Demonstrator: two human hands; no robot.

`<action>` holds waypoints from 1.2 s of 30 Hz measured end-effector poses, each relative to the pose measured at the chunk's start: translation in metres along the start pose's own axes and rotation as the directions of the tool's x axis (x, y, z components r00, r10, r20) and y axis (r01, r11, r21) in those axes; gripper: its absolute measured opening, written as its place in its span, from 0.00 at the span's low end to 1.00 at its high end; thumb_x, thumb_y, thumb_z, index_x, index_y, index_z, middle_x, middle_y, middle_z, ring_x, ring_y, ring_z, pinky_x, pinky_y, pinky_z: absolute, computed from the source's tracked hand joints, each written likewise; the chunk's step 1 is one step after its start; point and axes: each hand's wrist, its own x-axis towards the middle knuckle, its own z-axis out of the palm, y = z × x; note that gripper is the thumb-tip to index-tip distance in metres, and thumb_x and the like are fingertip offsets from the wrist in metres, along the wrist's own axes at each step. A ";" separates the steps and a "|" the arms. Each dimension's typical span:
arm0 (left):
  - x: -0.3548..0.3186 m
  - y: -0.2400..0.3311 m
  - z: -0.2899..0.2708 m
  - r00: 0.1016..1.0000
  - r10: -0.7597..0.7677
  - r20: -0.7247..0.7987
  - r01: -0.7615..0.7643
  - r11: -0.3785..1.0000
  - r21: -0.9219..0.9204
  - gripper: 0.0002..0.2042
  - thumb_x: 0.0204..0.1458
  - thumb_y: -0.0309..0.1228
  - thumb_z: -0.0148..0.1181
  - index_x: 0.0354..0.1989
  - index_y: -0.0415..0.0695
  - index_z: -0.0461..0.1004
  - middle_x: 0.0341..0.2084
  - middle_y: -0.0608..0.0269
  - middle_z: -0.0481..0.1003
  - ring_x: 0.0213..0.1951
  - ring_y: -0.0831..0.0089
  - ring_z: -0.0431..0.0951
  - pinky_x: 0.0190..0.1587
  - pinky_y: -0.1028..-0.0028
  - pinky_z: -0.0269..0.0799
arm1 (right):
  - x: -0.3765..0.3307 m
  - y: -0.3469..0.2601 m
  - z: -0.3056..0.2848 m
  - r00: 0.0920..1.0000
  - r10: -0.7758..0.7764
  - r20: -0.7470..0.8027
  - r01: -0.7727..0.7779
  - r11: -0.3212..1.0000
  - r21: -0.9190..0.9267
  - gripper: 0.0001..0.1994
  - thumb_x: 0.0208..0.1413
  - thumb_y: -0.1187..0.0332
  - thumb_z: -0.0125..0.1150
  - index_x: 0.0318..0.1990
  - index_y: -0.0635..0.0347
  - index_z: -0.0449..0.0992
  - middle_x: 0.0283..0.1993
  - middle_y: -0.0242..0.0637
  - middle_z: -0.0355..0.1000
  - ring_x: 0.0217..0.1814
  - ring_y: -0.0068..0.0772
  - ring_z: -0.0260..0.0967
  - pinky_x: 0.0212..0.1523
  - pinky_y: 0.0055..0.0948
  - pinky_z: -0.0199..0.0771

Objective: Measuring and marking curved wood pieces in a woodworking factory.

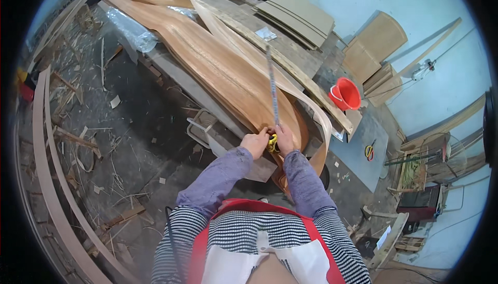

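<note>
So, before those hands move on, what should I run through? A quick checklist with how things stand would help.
1. Both hands at the tape measure: ok, the left hand and right hand are on either side of it.
2. Blade drawn out: ok, it extends away from the person.
3. Blade flat on the wood sheets: cannot tell from this angle.
4. Scissors away from the hands: ok, off to the right.
5. Floor free of scraps: not ok, many lie on the left.
</note>
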 end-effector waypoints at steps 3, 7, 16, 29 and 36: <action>-0.006 -0.010 -0.013 0.989 0.044 0.141 -0.041 0.999 -0.023 0.18 0.46 0.29 0.55 0.48 0.42 0.67 0.56 0.45 0.65 0.36 0.54 0.79 0.38 0.58 0.75 | 0.001 -0.001 0.004 0.996 -0.073 -0.046 0.063 0.978 -0.197 0.15 0.59 0.66 0.47 0.42 0.68 0.76 0.33 0.42 0.76 0.34 0.31 0.74 0.38 0.30 0.72; -0.025 -0.052 -0.062 0.970 0.104 0.221 -0.090 0.993 -0.071 0.20 0.46 0.31 0.56 0.50 0.43 0.67 0.54 0.47 0.66 0.39 0.53 0.78 0.40 0.58 0.74 | 0.004 -0.006 0.015 0.995 -0.073 -0.061 0.042 0.912 -0.407 0.15 0.59 0.64 0.46 0.40 0.68 0.76 0.34 0.44 0.77 0.35 0.33 0.75 0.39 0.32 0.72; -0.286 -0.231 -0.254 0.956 -0.235 -0.174 0.231 0.972 -0.045 0.21 0.51 0.38 0.58 0.53 0.44 0.68 0.45 0.51 0.73 0.47 0.53 0.73 0.48 0.62 0.71 | -0.007 -0.006 0.026 0.965 -0.154 -0.214 0.039 0.887 -0.461 0.15 0.58 0.63 0.45 0.34 0.65 0.76 0.30 0.42 0.74 0.33 0.36 0.72 0.38 0.34 0.69; -0.732 -0.194 -0.008 -0.326 -0.925 0.193 0.927 -0.353 -0.129 0.18 0.56 0.42 0.52 0.44 0.38 0.73 0.39 0.48 0.76 0.41 0.59 0.77 0.43 0.63 0.72 | -0.004 0.011 0.047 0.928 -0.163 -0.336 0.003 0.903 -0.429 0.15 0.63 0.63 0.42 0.35 0.66 0.71 0.30 0.45 0.69 0.35 0.41 0.68 0.38 0.36 0.67; -0.391 -0.396 0.011 0.423 -0.755 0.501 0.813 0.072 -0.578 0.22 0.55 0.43 0.54 0.53 0.42 0.70 0.45 0.51 0.75 0.49 0.60 0.74 0.50 0.65 0.69 | -0.024 -0.055 0.091 0.887 -0.227 -0.402 -0.163 0.660 -0.734 0.13 0.63 0.64 0.43 0.33 0.61 0.72 0.30 0.37 0.70 0.31 0.33 0.68 0.35 0.34 0.68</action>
